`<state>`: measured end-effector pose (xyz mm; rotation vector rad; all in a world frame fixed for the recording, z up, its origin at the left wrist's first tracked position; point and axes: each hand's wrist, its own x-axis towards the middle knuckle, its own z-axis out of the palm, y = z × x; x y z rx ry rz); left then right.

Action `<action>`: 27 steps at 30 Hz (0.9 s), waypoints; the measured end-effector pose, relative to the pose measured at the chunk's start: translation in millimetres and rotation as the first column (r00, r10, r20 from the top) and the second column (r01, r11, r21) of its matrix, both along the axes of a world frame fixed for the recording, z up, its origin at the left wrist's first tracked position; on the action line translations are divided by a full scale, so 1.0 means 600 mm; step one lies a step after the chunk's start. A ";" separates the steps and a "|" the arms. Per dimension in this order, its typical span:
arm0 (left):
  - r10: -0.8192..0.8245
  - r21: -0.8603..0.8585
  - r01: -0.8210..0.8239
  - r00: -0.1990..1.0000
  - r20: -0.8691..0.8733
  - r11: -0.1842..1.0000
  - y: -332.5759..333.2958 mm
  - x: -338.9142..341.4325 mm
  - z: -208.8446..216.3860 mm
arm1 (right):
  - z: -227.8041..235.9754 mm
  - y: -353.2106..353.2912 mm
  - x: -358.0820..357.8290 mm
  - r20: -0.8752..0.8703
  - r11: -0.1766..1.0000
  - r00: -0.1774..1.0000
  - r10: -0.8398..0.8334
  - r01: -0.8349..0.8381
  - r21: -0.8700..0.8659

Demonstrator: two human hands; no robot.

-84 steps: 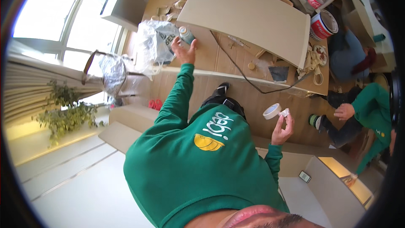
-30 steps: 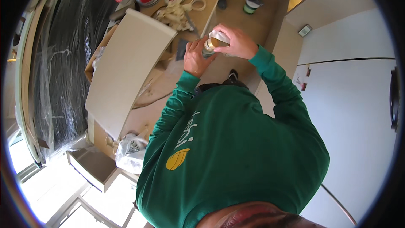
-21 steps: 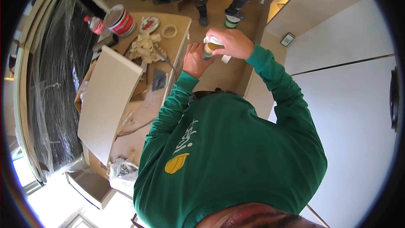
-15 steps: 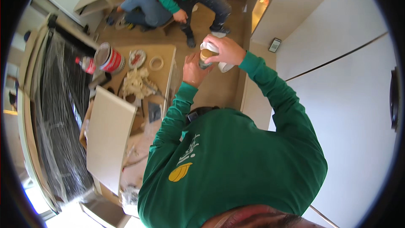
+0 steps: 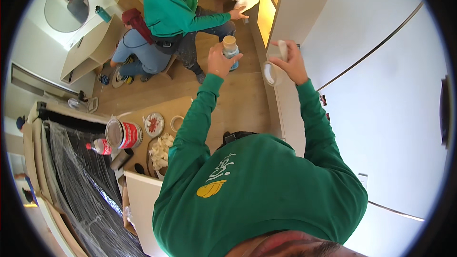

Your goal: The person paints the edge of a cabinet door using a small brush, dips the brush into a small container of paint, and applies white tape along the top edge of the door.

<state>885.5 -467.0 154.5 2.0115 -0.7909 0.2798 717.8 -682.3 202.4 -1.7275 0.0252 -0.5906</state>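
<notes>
My left hand (image 5: 218,63) is wrapped round a small clear bottle (image 5: 231,50) with a tan cap and pale bluish contents, held upright ahead of me. My right hand (image 5: 293,64) is apart from it on the right, by the cabinet edge. A crumpled white cloth or paper (image 5: 283,50) is pinched in its fingers. Against the same hand hangs a white ring-shaped roll (image 5: 270,73), which looks like tape; how it is held is partly hidden.
A co-worker in green (image 5: 173,7) holds a white cloth (image 5: 247,2) near a lit shelf (image 5: 270,14); another person (image 5: 143,50) crouches beside. On the left table are a paint can (image 5: 124,133), a bottle (image 5: 100,146), a plate (image 5: 153,124) and crumpled tape (image 5: 161,148). White panels (image 5: 376,90) stand right.
My hands have moved apart, the right one off the bottle top with the white things. My view has shifted, showing more of the room ahead. The co-worker now has a white cloth in both hands.
</notes>
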 end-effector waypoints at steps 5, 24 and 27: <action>-0.059 -0.055 0.064 0.994 0.088 0.996 -0.026 0.122 -0.012 | -0.063 -0.030 -0.093 -0.158 0.969 0.957 -0.245 0.234 -0.082; 0.057 -0.091 -0.054 0.998 0.036 0.994 -0.060 0.307 0.057 | -0.216 -0.132 -0.200 -0.231 0.782 0.772 -0.593 0.620 0.066; 0.116 -0.007 -0.117 0.970 0.215 0.993 -0.045 0.341 0.038 | -0.219 -0.151 -0.175 -0.222 0.800 0.798 -0.560 0.590 0.105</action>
